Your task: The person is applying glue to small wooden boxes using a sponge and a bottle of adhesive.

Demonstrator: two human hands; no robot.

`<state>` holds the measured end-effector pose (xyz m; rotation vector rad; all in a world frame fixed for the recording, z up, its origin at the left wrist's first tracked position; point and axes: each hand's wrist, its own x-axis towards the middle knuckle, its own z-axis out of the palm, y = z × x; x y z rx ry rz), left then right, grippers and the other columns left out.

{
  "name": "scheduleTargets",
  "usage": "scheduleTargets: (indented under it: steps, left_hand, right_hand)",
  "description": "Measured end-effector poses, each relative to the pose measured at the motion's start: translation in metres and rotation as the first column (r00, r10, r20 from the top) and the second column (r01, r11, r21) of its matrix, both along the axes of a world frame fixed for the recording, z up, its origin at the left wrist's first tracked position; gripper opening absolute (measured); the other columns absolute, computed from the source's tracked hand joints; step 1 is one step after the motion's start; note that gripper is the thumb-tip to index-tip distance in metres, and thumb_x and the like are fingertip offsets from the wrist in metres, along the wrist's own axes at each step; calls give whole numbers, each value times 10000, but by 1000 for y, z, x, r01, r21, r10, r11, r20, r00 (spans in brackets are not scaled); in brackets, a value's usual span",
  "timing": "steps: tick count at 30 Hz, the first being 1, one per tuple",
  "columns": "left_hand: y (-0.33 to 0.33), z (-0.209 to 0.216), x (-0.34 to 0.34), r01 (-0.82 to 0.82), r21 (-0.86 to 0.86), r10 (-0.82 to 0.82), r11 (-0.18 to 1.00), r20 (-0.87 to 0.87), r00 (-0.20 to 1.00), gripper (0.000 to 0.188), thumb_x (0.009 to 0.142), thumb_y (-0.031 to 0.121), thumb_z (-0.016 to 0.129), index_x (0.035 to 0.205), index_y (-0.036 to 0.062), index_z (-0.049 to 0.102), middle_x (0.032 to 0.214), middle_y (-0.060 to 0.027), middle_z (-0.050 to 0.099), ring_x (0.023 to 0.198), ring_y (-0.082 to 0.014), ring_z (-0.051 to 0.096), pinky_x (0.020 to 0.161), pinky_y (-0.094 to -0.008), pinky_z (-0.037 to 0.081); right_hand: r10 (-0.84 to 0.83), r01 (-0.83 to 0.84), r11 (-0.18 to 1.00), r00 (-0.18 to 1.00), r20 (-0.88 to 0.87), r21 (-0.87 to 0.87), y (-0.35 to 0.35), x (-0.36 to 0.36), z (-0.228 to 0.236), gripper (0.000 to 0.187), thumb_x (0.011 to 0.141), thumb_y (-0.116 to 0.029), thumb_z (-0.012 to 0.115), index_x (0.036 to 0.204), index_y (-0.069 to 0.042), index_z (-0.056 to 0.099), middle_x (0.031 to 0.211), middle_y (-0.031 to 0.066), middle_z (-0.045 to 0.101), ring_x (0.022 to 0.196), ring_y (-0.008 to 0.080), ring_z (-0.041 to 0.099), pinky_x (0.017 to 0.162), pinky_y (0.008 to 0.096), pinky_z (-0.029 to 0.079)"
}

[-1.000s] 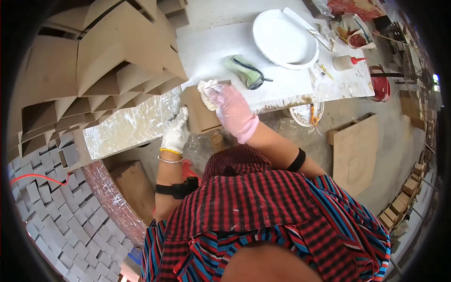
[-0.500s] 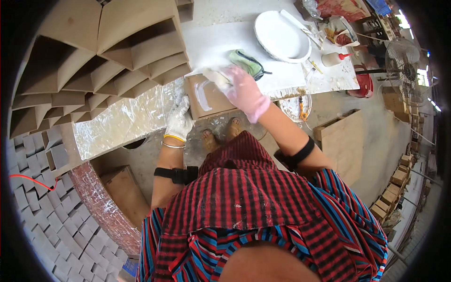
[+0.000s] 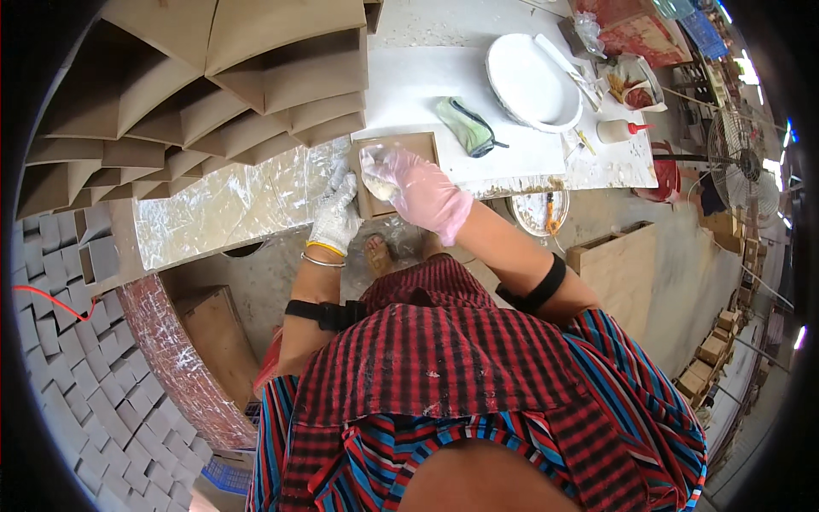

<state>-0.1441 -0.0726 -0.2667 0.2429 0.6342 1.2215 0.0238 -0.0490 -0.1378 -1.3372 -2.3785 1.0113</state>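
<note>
Box [image 3: 424,147]: shallow, brown, open side up, lying at the front edge of the bench [image 3: 247,183].
Left hand [image 3: 334,218]: white knit glove with a yellow cuff, against the box's left side; whether its fingers pinch the wall, I cannot tell.
Right hand [image 3: 422,192]: pink glove, over the box, fingers closed around a pale wad [image 3: 378,173].
Wad: whitish, crumpled, probably cloth, though the glove hides part of it.
Pouch [image 3: 467,128]: green with dark trim, right of the box.
Basin [image 3: 531,77]: round, white, farther back.
Bottle [image 3: 614,130]: whitish, red nozzle, right of the basin.
Cardboard stack [image 3: 286,26]: brown, open compartments, at the left.
</note>
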Motion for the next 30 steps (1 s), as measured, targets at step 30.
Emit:
scheduleTargets:
  steps: [30]
  left_hand:
    - [-2, -33, -7, -36, -127, 40, 991, 33, 999, 512, 882, 13, 535, 1362, 41, 359, 1288, -65, 484, 1139, -181, 486, 963, -334, 430]
  right_hand:
    - [-189, 48, 934, 908, -375, -354, -34, -13, -32, 380, 926, -76, 352, 1291, -38, 448, 1248, 161, 512, 1173, 250, 480, 1008, 331, 360]
